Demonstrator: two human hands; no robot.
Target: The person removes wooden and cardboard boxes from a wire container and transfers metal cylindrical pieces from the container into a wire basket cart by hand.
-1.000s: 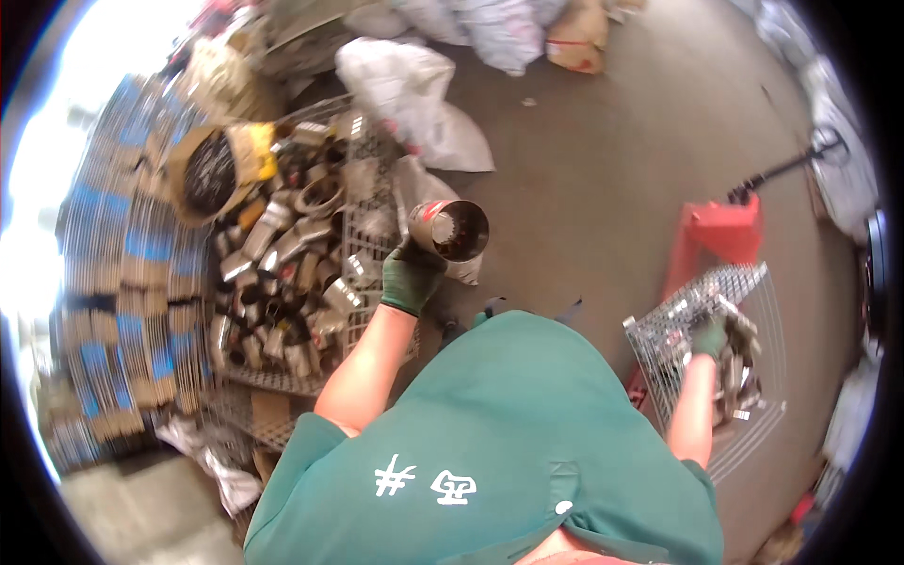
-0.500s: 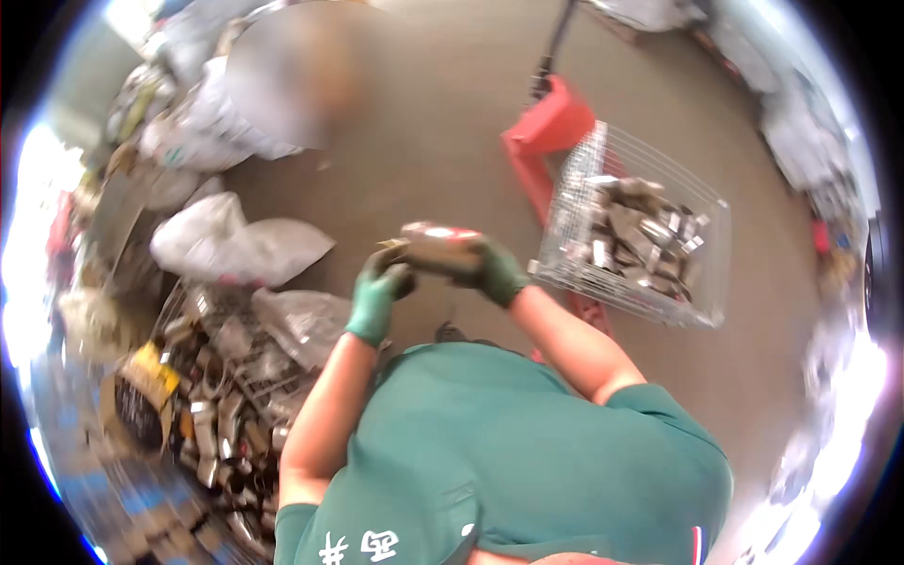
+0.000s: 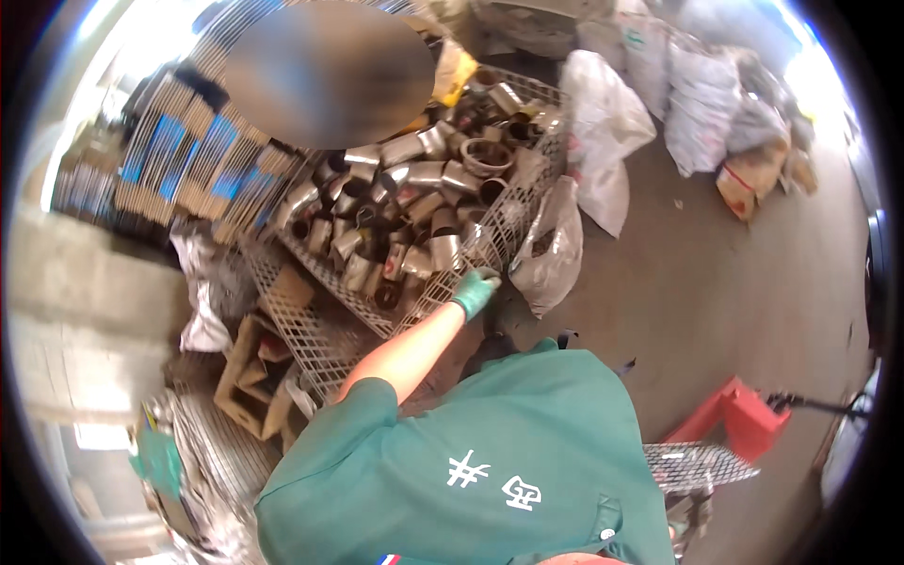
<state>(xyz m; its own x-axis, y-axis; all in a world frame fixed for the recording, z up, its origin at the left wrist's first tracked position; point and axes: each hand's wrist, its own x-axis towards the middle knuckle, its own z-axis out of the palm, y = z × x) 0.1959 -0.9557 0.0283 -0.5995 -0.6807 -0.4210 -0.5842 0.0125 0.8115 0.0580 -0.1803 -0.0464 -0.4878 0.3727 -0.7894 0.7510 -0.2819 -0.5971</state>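
Note:
My left hand (image 3: 477, 290), in a green glove with dark fingertips, reaches out to the near side of a large wire mesh cage (image 3: 435, 299). Its fingers curl at the cage's rim and look closed on it; blur hides the exact grip. Inside the cage lies a heap of metal pipe fittings (image 3: 424, 176), mostly short bent and straight tubes, some shiny and some brownish. A wider ring-shaped fitting (image 3: 487, 157) lies on top, toward the right. My right hand is out of sight.
A clear plastic bag (image 3: 551, 250) and a tall white sack (image 3: 601, 132) stand right of the cage. Stacked flattened cartons (image 3: 188, 155) lie left. Behind me at lower right are a red pallet jack (image 3: 744, 424) and another wire basket (image 3: 697, 463). More sacks (image 3: 702, 104) line the far right.
I have turned left toward the large cage. The brown object with a red-and-white top, held between both hands before, is no longer visible. My right hand has left the view.

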